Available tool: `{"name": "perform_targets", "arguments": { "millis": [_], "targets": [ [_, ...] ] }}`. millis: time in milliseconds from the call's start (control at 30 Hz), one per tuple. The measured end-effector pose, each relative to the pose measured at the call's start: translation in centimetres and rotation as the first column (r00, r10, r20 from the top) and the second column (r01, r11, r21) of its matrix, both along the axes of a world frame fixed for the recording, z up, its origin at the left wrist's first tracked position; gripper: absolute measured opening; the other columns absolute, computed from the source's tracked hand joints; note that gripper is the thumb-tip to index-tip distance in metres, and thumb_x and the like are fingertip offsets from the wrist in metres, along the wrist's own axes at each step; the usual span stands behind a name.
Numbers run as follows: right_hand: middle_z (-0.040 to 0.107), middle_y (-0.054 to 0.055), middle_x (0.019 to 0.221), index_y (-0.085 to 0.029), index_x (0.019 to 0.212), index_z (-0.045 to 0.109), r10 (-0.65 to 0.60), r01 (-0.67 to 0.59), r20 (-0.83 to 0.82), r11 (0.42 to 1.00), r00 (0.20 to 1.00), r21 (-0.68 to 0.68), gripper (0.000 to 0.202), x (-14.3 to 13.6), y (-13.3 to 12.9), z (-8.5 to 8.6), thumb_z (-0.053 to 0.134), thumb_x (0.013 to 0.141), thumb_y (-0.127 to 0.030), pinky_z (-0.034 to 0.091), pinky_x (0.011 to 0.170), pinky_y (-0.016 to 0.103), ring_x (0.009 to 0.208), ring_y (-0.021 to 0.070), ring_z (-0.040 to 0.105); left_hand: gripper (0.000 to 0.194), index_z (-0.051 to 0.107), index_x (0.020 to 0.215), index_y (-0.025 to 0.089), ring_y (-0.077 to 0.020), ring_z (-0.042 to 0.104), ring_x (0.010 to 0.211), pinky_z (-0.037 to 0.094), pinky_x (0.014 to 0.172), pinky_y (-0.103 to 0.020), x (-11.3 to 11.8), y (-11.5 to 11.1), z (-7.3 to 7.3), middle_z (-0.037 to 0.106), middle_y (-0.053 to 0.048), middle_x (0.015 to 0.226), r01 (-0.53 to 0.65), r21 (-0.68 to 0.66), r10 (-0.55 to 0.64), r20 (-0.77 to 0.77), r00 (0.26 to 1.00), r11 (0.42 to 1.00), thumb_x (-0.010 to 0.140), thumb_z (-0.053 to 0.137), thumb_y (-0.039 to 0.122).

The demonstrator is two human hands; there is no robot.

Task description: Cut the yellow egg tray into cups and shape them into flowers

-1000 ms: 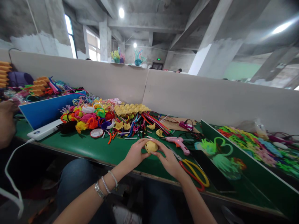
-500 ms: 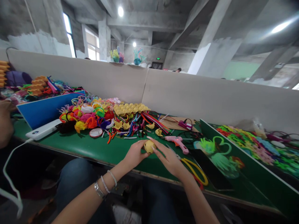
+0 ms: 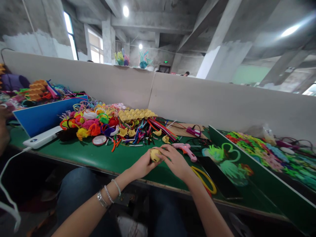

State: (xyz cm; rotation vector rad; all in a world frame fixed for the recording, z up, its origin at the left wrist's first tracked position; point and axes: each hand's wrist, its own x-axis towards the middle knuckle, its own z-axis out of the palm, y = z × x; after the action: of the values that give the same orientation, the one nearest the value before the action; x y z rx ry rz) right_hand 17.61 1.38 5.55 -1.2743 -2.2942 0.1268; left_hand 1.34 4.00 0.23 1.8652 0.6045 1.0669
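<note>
A small, rounded piece (image 3: 155, 155), pale yellow with dark gaps and like joined egg-carton cups, is between my hands above the green table's front part. My left hand (image 3: 143, 165) is closed around its left and lower side. From the right, my right hand (image 3: 174, 162) rests its fingertips on the piece, and these hide part of it. A pink hot glue gun (image 3: 185, 151) lies just beyond my right hand. Scissors with yellow handles (image 3: 206, 181) lie by my right forearm, their blades hidden. Loose yellow cut cups (image 3: 166, 139) are on the table beyond my hands.
A yellow egg carton (image 3: 137, 114) and a heap of coloured pipe cleaners (image 3: 91, 123) lie at the back left. A white power bank-like box (image 3: 43, 137) sits by a blue divider (image 3: 49, 115). At right are a dark flat panel (image 3: 217, 179) and green fuzzy crafts (image 3: 233, 169).
The yellow piece has turned and moved slightly left in my hands. My right fingers have shifted over its upper right side. The whole view has slid a little.
</note>
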Motion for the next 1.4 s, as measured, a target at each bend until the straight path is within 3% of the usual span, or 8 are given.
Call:
{"name": "perform_targets", "arguments": {
  "millis": [167, 333, 567, 800, 1000, 1167, 1300, 1400],
  "targets": [
    [0.055, 0.005, 0.1, -0.027, 0.113, 0.055, -0.013, 0.013, 0.012, 1.0, 1.0, -0.023, 0.031, -0.3, 0.2, 0.1, 0.038, 0.088, -0.034, 0.041, 0.086, 0.035, 0.094, 0.0194, 0.052, 0.033, 0.04, 0.104, 0.015, -0.013, 0.051, 0.085, 0.043, 0.079, -0.029, 0.5, 0.2, -0.8, 0.051, -0.004, 0.093, 0.117, -0.196, -0.097, 0.107, 0.989, 0.974, 0.078, 0.054, 0.029],
    [0.054, 0.005, 0.094, -0.025, 0.113, 0.055, -0.001, 0.002, 0.037, 1.0, 0.999, -0.029, 0.031, -0.5, 0.3, 0.6, 0.037, 0.089, -0.033, 0.041, 0.082, 0.033, 0.089, 0.0181, 0.052, 0.046, 0.036, 0.109, 0.016, -0.0109, 0.051, 0.086, 0.043, 0.079, -0.027, 0.8, 0.7, -1.6, 0.05, -0.003, 0.095, 0.201, -0.356, -0.122, 0.233, 0.965, 0.913, 0.071, 0.06, 0.023],
    [0.056, 0.004, 0.088, -0.027, 0.116, 0.052, 0.009, -0.008, 0.032, 0.998, 0.999, -0.058, 0.033, -0.2, 0.7, 0.6, 0.034, 0.09, -0.034, 0.042, 0.078, 0.032, 0.086, 0.0173, 0.052, 0.056, 0.04, 0.108, 0.017, -0.0057, 0.048, 0.059, 0.042, 0.053, -0.02, 0.5, 0.9, -0.6, 0.048, 0.005, 0.073, 0.247, -0.454, -0.15, 0.238, 0.96, 0.856, 0.062, 0.068, 0.033],
    [0.061, 0.005, 0.093, -0.023, 0.104, 0.06, 0.009, -0.011, -0.024, 0.998, 1.0, -0.068, 0.033, 0.1, 0.9, 0.6, 0.033, 0.09, -0.036, 0.043, 0.076, 0.031, 0.086, 0.0176, 0.055, 0.036, 0.05, 0.079, 0.012, -0.0062, 0.049, 0.044, 0.042, 0.047, -0.021, -0.3, 0.9, 0.9, 0.052, 0.005, 0.055, 0.308, -0.445, -0.282, 0.125, 0.951, 0.841, 0.065, 0.064, 0.042],
    [0.063, 0.005, 0.091, -0.024, 0.102, 0.062, 0.017, -0.021, -0.049, 0.997, 0.999, -0.08, 0.034, 0.0, 0.5, 1.1, 0.035, 0.089, -0.039, 0.043, 0.076, 0.032, 0.083, 0.0177, 0.055, 0.035, 0.052, 0.081, 0.011, -0.0058, 0.049, 0.041, 0.041, 0.044, -0.02, -0.6, 0.7, 1.5, 0.051, 0.006, 0.05, 0.341, -0.441, -0.318, 0.128, 0.939, 0.83, 0.066, 0.064, 0.04],
    [0.058, 0.004, 0.091, -0.026, 0.112, 0.056, 0.016, -0.019, -0.03, 0.995, 0.999, -0.098, 0.034, 0.0, 0.2, 1.2, 0.034, 0.09, -0.038, 0.042, 0.08, 0.031, 0.087, 0.0171, 0.053, 0.045, 0.049, 0.09, 0.012, -0.0055, 0.05, 0.044, 0.044, 0.045, -0.021, -0.3, 0.9, 1.0, 0.054, 0.005, 0.061, 0.296, -0.437, -0.223, 0.211, 0.952, 0.849, 0.058, 0.072, 0.033],
    [0.049, 0.004, 0.095, -0.032, 0.126, 0.043, -0.019, 0.019, 0.001, 0.997, 1.0, -0.075, 0.038, -0.1, 0.2, 0.8, 0.031, 0.09, -0.039, 0.04, 0.083, 0.033, 0.09, 0.0173, 0.049, 0.049, 0.047, 0.08, 0.013, -0.0093, 0.056, 0.061, 0.048, 0.058, -0.023, -0.1, 1.5, 0.4, 0.058, 0.003, 0.071, 0.176, -0.422, -0.043, 0.306, 0.951, 0.889, 0.045, 0.079, 0.023],
    [0.045, 0.004, 0.096, -0.036, 0.13, 0.035, -0.04, 0.041, 0.012, 0.996, 0.999, -0.077, 0.04, -0.4, 0.3, 0.3, 0.029, 0.091, -0.039, 0.038, 0.087, 0.035, 0.092, 0.017, 0.046, 0.046, 0.051, 0.079, 0.013, -0.0117, 0.058, 0.068, 0.048, 0.066, -0.026, 0.1, 1.8, -0.1, 0.061, 0.001, 0.074, 0.095, -0.415, 0.028, 0.282, 0.959, 0.905, 0.044, 0.079, 0.023]
  ]
}}
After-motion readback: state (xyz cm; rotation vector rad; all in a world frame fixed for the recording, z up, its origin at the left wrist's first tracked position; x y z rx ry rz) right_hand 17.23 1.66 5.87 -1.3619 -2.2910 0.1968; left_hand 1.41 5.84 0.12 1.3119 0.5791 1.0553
